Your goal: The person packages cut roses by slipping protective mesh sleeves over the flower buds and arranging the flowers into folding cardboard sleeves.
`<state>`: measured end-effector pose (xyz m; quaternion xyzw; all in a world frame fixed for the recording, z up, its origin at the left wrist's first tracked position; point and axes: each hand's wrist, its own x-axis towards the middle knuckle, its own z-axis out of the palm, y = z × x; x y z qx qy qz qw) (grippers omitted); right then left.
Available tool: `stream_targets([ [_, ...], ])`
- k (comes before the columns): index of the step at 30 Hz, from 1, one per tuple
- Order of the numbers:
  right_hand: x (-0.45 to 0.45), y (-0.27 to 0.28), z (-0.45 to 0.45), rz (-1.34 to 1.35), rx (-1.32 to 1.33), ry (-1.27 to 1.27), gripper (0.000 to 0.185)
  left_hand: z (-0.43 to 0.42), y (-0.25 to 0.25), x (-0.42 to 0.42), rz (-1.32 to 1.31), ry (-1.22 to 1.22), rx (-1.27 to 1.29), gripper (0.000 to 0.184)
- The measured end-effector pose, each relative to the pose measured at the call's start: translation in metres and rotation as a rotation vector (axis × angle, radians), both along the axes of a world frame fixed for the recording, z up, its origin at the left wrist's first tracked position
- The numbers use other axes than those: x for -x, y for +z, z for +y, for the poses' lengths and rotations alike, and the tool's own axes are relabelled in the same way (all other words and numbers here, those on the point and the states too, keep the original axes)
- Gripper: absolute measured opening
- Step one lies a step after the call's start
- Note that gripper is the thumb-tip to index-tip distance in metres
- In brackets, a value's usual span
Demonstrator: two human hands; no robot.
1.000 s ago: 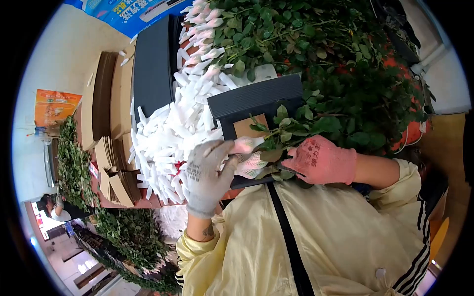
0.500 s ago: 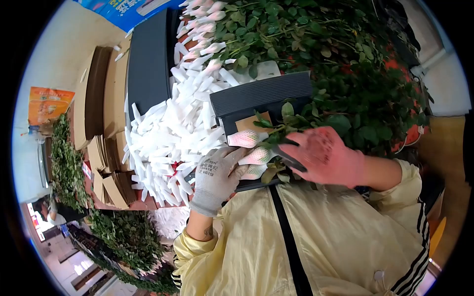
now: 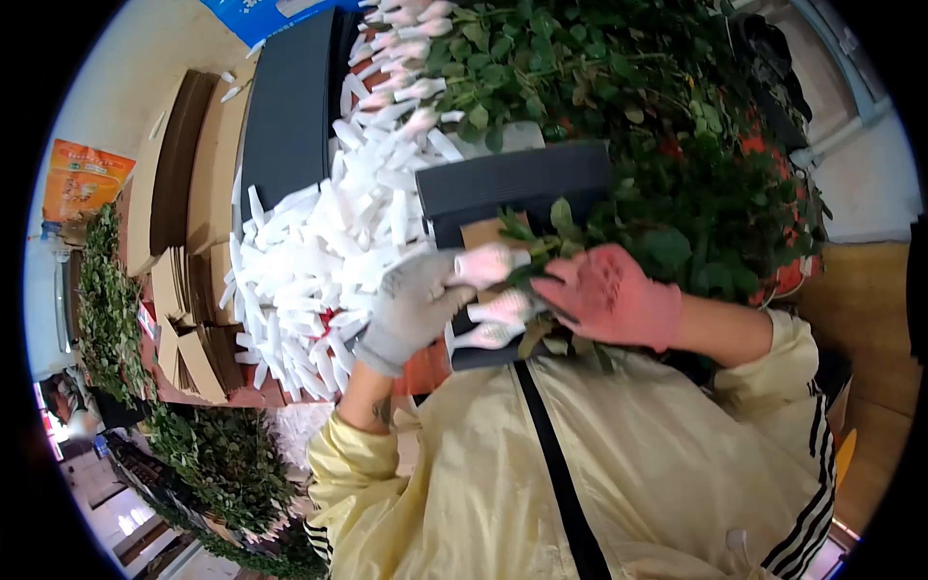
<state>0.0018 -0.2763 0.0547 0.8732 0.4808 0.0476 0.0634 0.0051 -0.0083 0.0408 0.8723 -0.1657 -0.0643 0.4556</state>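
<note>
My left hand (image 3: pixel 408 307), in a grey-white glove, closes its fingers and thumb on the tip of the upper rose (image 3: pixel 486 264), whose pink bud is wrapped in a white net sleeve. Two more sleeved roses, a middle one (image 3: pixel 503 308) and a lower one (image 3: pixel 489 334), lie just below it on a black board (image 3: pixel 464 356). At the stem end, my right hand (image 3: pixel 601 295), in a pink-red glove with dark fingertips, has its fingers bent around a rose stem behind the buds. Leaves and blur partly hide that grip.
White foam sleeves (image 3: pixel 319 251) are heaped left of my hands. Leafy rose stems (image 3: pixel 599 77) cover the table's far and right side, with sleeved buds (image 3: pixel 416 48) at their left. A black ridged stack (image 3: pixel 512 184), a long black panel (image 3: pixel 287 106) and cardboard pieces (image 3: pixel 198 353) stand around.
My left hand has shifted from the middle rose up to the upper rose's tip. My right hand has moved slightly left, its fingers closer to the stems. The whole view has shifted a little.
</note>
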Motion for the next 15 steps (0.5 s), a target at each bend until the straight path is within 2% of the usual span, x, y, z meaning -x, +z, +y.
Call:
stream_targets([
  [1,-0.007,-0.007,0.0,0.17,-0.155,-0.018,0.048,-0.001,0.001,0.001,0.146,0.032,0.068,0.026],
  [3,-0.016,-0.004,0.01,0.067,-0.205,0.019,0.044,-0.008,0.014,-0.005,0.287,0.117,0.277,0.025],
  [6,-0.022,0.008,0.023,-0.004,-0.208,0.069,0.037,-0.011,0.012,-0.013,0.227,0.038,0.03,0.019],
  [7,-0.022,0.014,0.027,0.142,-0.05,0.011,0.036,-0.01,0.009,-0.015,0.232,0.033,0.03,0.019],
  [8,-0.021,0.02,0.029,0.289,0.111,-0.047,0.035,-0.008,0.005,-0.017,0.091,-0.059,-0.083,0.018],
  [9,-0.016,0.007,0.027,0.248,0.194,-0.031,0.049,-0.009,0.005,-0.019,-0.058,-0.148,-0.196,0.018],
  [10,-0.015,-0.002,0.023,0.24,0.193,-0.039,0.049,-0.01,0.008,-0.018,-0.067,-0.155,-0.197,0.018],
  [12,-0.013,-0.013,0.012,-0.022,-0.243,0.086,0.044,-0.015,0.024,-0.009,-0.288,-0.123,-0.397,0.017],
  [13,-0.012,-0.013,0.011,-0.014,-0.242,0.074,0.043,-0.018,0.026,-0.001,-0.356,-0.03,-0.345,0.016],
  [14,-0.011,-0.01,0.01,-0.012,-0.246,0.055,0.043,-0.022,0.029,0.007,-0.355,-0.05,-0.346,0.016],
  [15,-0.013,-0.005,0.011,0.106,-0.139,0.023,0.042,-0.025,0.031,0.015,-0.335,-0.057,-0.286,0.016],
])
